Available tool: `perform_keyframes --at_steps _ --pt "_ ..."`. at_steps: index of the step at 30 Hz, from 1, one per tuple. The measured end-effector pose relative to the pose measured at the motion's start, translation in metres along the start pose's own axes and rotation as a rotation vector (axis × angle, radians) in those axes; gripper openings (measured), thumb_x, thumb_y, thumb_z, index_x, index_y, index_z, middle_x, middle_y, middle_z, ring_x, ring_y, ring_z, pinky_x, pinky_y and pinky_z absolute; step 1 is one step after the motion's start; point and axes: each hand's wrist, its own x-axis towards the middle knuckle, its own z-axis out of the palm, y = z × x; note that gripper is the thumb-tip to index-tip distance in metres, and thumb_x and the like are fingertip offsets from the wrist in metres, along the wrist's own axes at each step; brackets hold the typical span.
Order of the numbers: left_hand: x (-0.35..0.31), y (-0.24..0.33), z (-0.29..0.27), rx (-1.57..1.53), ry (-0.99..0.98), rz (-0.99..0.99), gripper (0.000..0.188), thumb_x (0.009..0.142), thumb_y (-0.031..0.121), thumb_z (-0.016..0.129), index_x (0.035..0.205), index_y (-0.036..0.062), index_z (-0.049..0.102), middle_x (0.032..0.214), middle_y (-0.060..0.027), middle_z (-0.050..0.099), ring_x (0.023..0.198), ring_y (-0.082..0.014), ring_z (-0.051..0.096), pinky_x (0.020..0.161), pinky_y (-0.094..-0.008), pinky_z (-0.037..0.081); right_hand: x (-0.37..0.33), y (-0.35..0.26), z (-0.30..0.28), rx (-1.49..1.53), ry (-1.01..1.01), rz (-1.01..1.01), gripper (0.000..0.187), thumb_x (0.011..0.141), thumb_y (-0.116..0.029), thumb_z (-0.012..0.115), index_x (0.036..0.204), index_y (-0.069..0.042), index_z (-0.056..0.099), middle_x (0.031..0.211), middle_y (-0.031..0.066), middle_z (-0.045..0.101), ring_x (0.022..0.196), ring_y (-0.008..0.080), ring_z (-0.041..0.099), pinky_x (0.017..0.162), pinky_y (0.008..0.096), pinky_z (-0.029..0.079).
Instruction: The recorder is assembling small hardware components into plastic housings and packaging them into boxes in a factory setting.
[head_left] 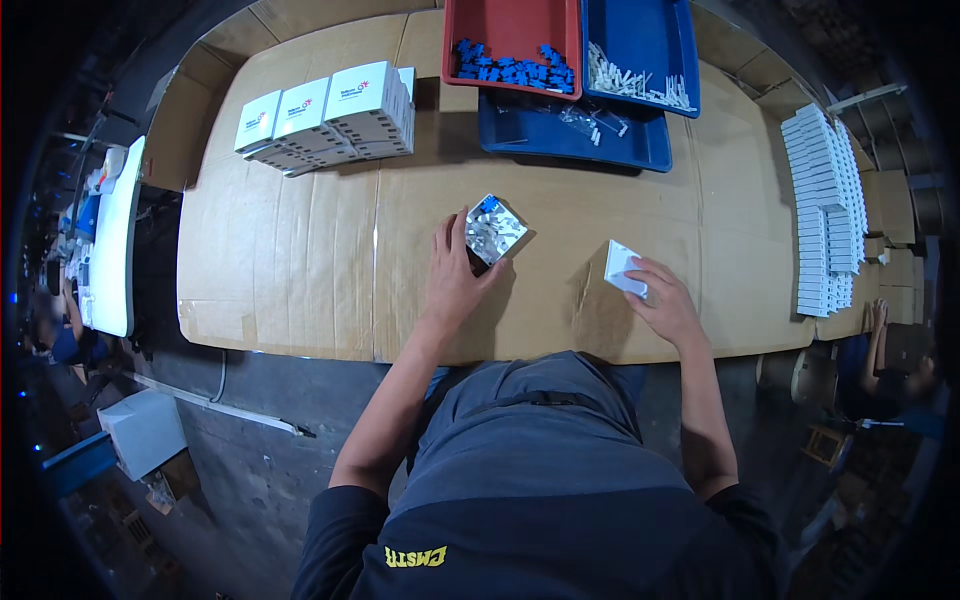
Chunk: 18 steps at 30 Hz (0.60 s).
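Observation:
My left hand (pixel 456 278) is closed around the near left side of a small square white box (pixel 497 236). The box is open at the top and shows pale and silvery parts inside, too small to make out. A blue plastic piece (pixel 489 204) lies at its far corner. To the right, and apart from the box, my right hand (pixel 666 302) grips a flat white square cover (pixel 619 262) by its right side, tilted just above the cardboard. The underside of that cover is hidden.
Brown cardboard (pixel 300 270) covers the table. White boxes (pixel 330 115) are stacked at the far left. A red tray (pixel 575 60) of blue pieces and a blue tray (pixel 690 60) of white sticks rest over another blue tray (pixel 570 150). White units (pixel 825 215) stand in rows at right.

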Motion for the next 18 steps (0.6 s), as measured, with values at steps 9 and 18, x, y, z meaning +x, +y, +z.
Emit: perform_keyframes --at_steps 9,18 --pt "-0.01 0.009 -0.015 -0.429 0.057 -0.062 0.098 0.08 0.012 0.085 0.159 0.0028 0.029 0.146 -0.0188 0.044 0.132 -0.0306 0.053 0.113 -0.0421 0.044 0.016 0.018 0.029 0.096 0.296 0.42 0.054 0.092 -0.032 0.077 0.136 -0.005 0.061 0.129 0.0158 0.065 0.117 0.0324 0.064 0.095 0.0433 0.054" --pt "-0.025 0.025 -0.01 -1.153 0.047 -0.286 0.068 0.097 0.018 0.071 0.155 0.0059 0.038 0.141 -0.012 0.055 0.131 -0.0224 0.055 0.112 -0.0393 0.043 0.031 -0.046 0.056 -0.042 0.275 0.127 0.08 0.086 -0.037 0.082 0.152 -0.006 0.048 0.133 0.015 0.058 0.12 0.0346 0.061 0.1 0.0467 0.051"
